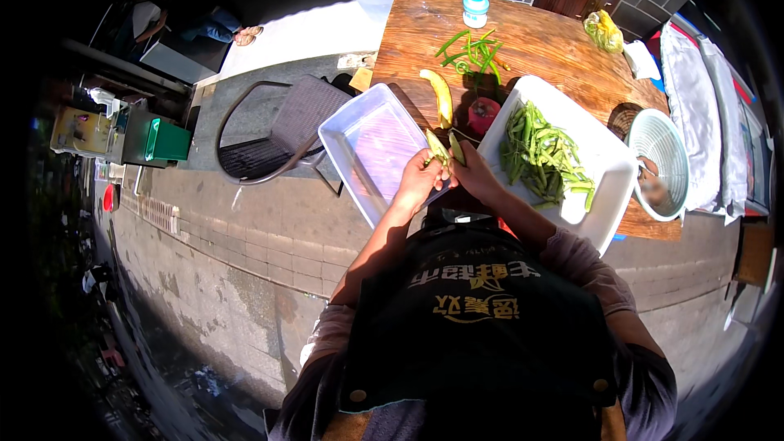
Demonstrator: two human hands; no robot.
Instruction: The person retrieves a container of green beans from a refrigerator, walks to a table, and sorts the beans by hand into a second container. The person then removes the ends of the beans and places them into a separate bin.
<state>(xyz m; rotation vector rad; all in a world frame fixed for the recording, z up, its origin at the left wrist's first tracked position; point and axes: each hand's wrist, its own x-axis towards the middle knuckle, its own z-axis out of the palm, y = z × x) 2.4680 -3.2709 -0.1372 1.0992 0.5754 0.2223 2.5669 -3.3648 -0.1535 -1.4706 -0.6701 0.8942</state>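
Observation:
My left hand (420, 180) is closed around a pale green bean pod (437, 145), close to the right rim of a translucent plastic tub (353, 165). Right beside it, my right hand (475, 173) pinches another green pod (456, 148), the fingertips of both hands nearly touching. Whether the two pieces belong to one split pod I cannot tell. To the right, a white plastic bin (606, 155) holds a heap of green pods (543, 151). The tub on the left shows a pinkish, sunlit bottom.
On the wooden table (531, 41) lie a yellow banana (442, 98), green peppers (478, 53), a red round object (483, 116), a blue-capped bottle (475, 10) and a yellow bag (603, 31). A pale blue basket (658, 165) stands right; a wicker chair (282, 126) left.

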